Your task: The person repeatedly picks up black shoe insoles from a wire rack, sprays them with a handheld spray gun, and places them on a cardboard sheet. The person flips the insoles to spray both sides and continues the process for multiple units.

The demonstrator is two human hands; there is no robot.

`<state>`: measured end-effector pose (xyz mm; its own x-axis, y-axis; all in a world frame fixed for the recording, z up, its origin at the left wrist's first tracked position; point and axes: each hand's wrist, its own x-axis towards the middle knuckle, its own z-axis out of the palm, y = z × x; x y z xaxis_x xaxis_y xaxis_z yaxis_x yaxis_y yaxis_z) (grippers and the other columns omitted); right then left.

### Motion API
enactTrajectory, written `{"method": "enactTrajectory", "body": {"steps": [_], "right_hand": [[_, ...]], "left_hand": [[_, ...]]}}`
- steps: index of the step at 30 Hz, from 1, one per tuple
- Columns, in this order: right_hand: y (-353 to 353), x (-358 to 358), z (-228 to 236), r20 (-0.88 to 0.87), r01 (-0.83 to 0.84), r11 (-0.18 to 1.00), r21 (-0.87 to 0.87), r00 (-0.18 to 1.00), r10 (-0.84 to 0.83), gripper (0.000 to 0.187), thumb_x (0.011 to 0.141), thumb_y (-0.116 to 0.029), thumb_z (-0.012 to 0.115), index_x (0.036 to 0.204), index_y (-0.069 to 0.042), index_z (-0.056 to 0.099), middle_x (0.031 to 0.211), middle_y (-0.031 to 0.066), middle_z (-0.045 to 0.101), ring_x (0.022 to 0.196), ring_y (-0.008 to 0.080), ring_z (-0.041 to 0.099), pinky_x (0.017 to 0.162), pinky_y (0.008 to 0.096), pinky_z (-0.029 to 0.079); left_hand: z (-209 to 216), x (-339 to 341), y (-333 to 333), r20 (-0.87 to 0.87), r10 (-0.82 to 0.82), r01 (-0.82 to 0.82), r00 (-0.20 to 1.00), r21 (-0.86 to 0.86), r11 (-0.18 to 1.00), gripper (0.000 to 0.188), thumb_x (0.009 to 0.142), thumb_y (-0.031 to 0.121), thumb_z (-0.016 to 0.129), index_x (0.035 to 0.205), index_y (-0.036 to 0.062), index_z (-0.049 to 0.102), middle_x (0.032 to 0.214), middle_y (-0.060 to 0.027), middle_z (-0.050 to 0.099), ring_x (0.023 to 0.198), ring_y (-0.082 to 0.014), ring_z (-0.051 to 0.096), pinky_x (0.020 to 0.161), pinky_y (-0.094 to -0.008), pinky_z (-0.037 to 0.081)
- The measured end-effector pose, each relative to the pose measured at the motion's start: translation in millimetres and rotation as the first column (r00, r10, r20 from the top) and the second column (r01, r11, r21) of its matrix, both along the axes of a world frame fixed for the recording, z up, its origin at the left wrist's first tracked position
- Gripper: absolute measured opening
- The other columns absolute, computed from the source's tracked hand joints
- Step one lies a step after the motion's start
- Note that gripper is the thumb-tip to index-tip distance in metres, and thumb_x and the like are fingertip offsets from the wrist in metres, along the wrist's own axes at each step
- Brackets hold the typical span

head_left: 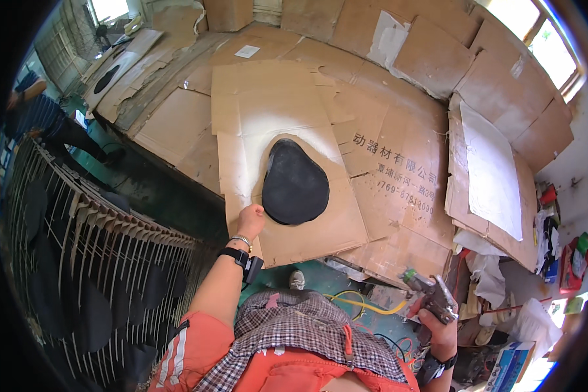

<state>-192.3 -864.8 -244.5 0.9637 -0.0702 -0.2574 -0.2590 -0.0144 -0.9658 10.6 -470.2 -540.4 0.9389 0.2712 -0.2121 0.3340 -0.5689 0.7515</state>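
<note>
A flat black teardrop-shaped pad (295, 186) lies on a loose cardboard sheet (255, 85) over the worktable. Pale, whitish residue surrounds the pad's upper part on the cardboard. Close to the pad's lower left edge, my left hand (251, 221) is closed in a fist-like pinch. What its fingers hold, if anything, is hidden. Low on the right, away from the table top, my right hand (438, 328) grips a metal spray gun (440, 302) with a green part at its front. A yellow hose (369, 308) runs near the gun.
On the left stands a wire rack (121, 242) holding several black pads. Cardboard sheets (398, 170) cover the table and wall. At right, a white sheet (490, 173) sits on a cardboard panel above clutter and plastic bags (534, 326). Another person (42, 117) stands far left.
</note>
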Motion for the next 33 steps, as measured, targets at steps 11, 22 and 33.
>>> {"method": "enactTrajectory", "body": {"steps": [11,22,33], "right_hand": [[-1,27,-11,0.006,0.052,0.998,0.034,0.999,-0.052,0.058,0.075,-0.011,0.072,0.126,0.004,0.048,0.083,0.0142,0.064,0.075,0.0227,0.064,0.074,0.0361,0.051],[-4,73,-39,-0.018,-0.128,0.99,-0.067,0.992,0.127,0.049,0.075,-0.017,0.073,0.115,0.004,0.055,0.085,0.0127,0.065,0.079,0.0209,0.062,0.077,0.0344,0.048],[18,160,-106,-0.033,-0.244,0.968,0.055,0.969,0.246,0.038,0.082,0.002,0.066,0.118,0.0,0.055,0.094,0.0039,0.062,0.085,0.0141,0.061,0.078,0.0293,0.053]], "left_hand": [[37,47,-30,-0.182,0.014,0.047,0.983,0.323,0.945,0.028,0.089,0.013,0.045,0.108,0.0071,0.064,0.108,-0.0188,0.066,0.105,-0.0372,0.062,0.09,-0.0461,0.048],[28,78,-46,0.199,0.097,-0.152,0.975,0.281,0.948,0.01,0.077,0.002,0.06,0.086,0.0051,0.064,0.097,-0.0153,0.061,0.09,-0.0315,0.062,0.078,-0.0412,0.05],[65,138,-31,-0.291,0.266,-0.307,0.919,-0.951,0.021,0.02,0.081,-0.003,0.06,0.099,0.0062,0.059,0.086,-0.0072,0.062,0.078,-0.0236,0.06,0.074,-0.0398,0.052]]}}
